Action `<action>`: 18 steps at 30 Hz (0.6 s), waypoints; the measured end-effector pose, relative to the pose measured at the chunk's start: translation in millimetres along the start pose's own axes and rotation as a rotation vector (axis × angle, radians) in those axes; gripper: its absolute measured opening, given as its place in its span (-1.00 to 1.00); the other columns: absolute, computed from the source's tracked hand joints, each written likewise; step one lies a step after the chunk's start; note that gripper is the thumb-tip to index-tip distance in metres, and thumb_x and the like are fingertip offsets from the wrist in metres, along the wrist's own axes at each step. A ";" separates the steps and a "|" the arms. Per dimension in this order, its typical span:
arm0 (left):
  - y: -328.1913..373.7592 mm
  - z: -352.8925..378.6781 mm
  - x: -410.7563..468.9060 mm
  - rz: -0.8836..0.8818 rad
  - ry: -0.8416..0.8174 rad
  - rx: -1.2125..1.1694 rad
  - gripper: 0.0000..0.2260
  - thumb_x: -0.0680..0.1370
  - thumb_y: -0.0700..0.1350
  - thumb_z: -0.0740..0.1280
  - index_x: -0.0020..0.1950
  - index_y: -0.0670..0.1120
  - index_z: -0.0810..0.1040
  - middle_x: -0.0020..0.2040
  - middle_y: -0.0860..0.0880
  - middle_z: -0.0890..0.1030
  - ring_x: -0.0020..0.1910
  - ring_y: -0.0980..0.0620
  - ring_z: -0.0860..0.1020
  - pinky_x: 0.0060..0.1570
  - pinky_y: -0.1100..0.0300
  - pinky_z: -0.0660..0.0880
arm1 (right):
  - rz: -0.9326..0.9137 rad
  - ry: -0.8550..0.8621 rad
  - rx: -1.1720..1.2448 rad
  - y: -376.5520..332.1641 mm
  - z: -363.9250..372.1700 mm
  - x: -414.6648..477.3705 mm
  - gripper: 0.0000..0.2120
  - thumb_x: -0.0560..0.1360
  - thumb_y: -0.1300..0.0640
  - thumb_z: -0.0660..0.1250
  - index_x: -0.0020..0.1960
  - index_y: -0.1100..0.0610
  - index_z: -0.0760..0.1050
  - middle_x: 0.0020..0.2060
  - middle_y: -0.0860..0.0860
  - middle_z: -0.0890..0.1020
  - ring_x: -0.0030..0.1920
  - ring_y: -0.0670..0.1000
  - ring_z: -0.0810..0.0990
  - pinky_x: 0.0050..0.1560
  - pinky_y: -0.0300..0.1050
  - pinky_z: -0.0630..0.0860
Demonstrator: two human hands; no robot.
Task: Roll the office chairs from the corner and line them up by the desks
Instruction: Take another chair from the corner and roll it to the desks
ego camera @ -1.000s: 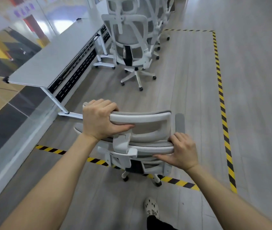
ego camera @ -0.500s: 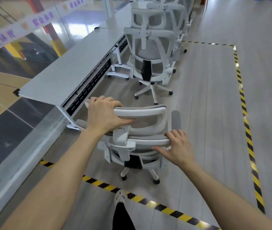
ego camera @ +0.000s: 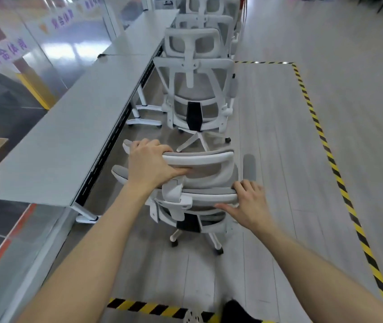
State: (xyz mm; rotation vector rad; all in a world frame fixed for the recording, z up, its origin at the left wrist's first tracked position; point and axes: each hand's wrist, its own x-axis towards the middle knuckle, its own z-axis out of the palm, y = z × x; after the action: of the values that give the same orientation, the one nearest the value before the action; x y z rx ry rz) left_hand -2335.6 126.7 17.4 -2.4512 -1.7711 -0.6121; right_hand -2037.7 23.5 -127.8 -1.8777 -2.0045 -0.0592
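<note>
Chair on wheels stands just beside the long grey worktop, behind a row of matching chairs, with the left hand curled round its headrest and the right hand gripping the top edge of its back, all inside yellow-and-black floor tape.

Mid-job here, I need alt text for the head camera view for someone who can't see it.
A person's left hand grips the headrest and right hand grips the backrest edge of a white-framed grey mesh office chair, beside a long grey desk on its left. Ahead, matching chairs stand in a row along the desks, inside yellow-and-black floor tape.
</note>
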 end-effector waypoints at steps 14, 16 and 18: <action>-53.7 41.6 153.3 -0.015 0.001 -0.005 -0.17 0.15 0.82 0.22 -0.02 0.20 0.77 -0.07 0.14 0.66 0.08 -0.01 0.57 0.29 -0.12 0.45 | 0.051 -0.008 0.048 12.7 49.1 159.2 -0.26 0.41 -0.68 0.25 0.01 0.01 0.47 -0.05 -0.06 0.50 0.04 0.08 0.46 0.28 0.09 0.44; -59.4 47.4 166.5 -0.015 0.003 -0.010 -0.18 0.15 0.82 0.24 -0.03 0.20 0.77 -0.09 0.15 0.64 0.06 0.00 0.56 0.28 -0.13 0.46 | 0.064 -0.014 0.062 14.2 52.7 174.0 -0.27 0.40 -0.68 0.26 0.00 0.01 0.46 -0.05 -0.07 0.49 0.04 0.08 0.45 0.27 0.08 0.45; -65.1 52.3 179.1 -0.018 0.014 -0.016 -0.19 0.16 0.82 0.25 -0.05 0.20 0.77 -0.12 0.16 0.62 0.05 0.01 0.56 0.27 -0.13 0.47 | 0.076 -0.037 0.065 13.6 54.6 187.0 -0.27 0.40 -0.68 0.25 0.02 0.00 0.45 -0.03 -0.08 0.48 0.06 0.07 0.43 0.26 0.06 0.45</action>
State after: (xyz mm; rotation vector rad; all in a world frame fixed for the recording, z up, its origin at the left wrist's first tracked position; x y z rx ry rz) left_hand -2333.8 324.3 19.6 -2.4369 -1.7926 -0.6459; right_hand -2042.9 218.7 -123.6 -1.9256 -1.9329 0.0618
